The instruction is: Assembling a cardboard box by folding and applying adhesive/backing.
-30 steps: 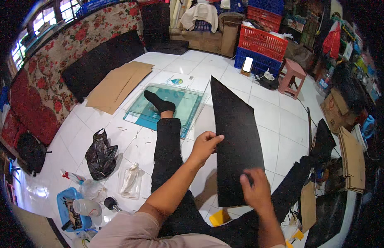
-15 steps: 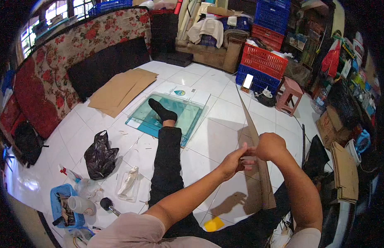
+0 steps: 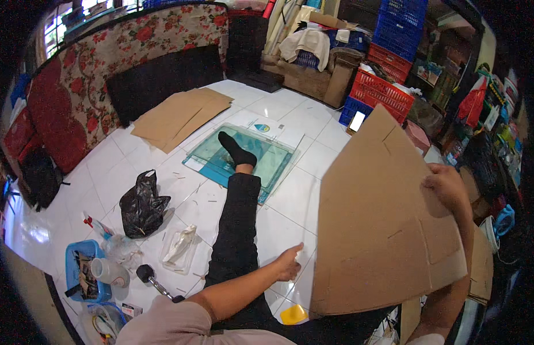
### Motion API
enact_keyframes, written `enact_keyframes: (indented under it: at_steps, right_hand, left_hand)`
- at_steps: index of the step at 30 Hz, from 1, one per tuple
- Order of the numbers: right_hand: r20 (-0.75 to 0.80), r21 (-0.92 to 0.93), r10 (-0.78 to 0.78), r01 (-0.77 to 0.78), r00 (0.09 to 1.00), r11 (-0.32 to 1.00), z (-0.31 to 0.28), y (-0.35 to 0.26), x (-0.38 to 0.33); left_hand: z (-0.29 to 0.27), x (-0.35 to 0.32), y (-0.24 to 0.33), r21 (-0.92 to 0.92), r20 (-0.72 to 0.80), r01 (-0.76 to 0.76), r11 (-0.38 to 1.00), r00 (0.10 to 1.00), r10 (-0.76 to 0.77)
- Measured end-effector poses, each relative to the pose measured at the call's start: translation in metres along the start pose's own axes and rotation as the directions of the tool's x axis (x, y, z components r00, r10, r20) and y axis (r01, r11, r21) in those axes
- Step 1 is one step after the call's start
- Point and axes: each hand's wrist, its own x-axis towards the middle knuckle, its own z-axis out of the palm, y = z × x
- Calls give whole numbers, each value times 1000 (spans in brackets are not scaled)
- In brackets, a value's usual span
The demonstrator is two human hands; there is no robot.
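My right hand (image 3: 448, 187) grips the right edge of a large brown cardboard sheet (image 3: 382, 224), its thumb on the face toward me. The sheet stands tilted, broad face in view, its lower edge by my right leg and covering part of my forearm. Slits and crease lines mark its surface. My left hand (image 3: 288, 263) is apart from the sheet, to its left above the tiles, with fingers loosely bent and seemingly nothing in them. Just below the left hand lies a small yellow piece (image 3: 294, 314) on the floor.
Glass panes (image 3: 273, 167) lie ahead under my socked foot (image 3: 237, 150). Flat cardboard sheets (image 3: 180, 118) are at far left. To my left are a black plastic bag (image 3: 142, 207), a blue basket (image 3: 86, 250), a white jar (image 3: 110, 272) and a black-headed mallet (image 3: 146, 273). Crates (image 3: 382, 92) stand behind.
The cardboard sheet has turned from nearly edge-on to broadside. My right hand has moved right with its edge, and my left hand has moved away, down and left. The view has shifted slightly.
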Motion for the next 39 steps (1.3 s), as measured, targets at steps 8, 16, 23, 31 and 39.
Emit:
enact_keyframes:
  at_steps: [8, 16, 23, 31, 39]
  right_hand:
    - [-26, 778, -19, 32, 999, 628, -4, 111, -22]
    - [114, 924, 107, -145, 988, 354, 190, 155, -54]
    - [450, 861, 100, -461, 887, 215, 374, 113, -89]
    - [732, 678, -13, -727, 681, 110, 436, 60, -128]
    - [814, 580, -133, -787, 565, 208, 478, 56, -114]
  left_hand:
    - [-39, -79, 77, 106, 127, -414, 904, 908, 400]
    - [-92, -192, 107, 207, 232, -736, 645, 677, 698]
    - [-157, -264, 87, 460, -11, -628, 628, 703, 711]
    - [-201, -305, 38, -326, 85, -806, 495, 496, 864]
    - [-171, -267, 15, 235, -398, -857, 458, 345, 850]
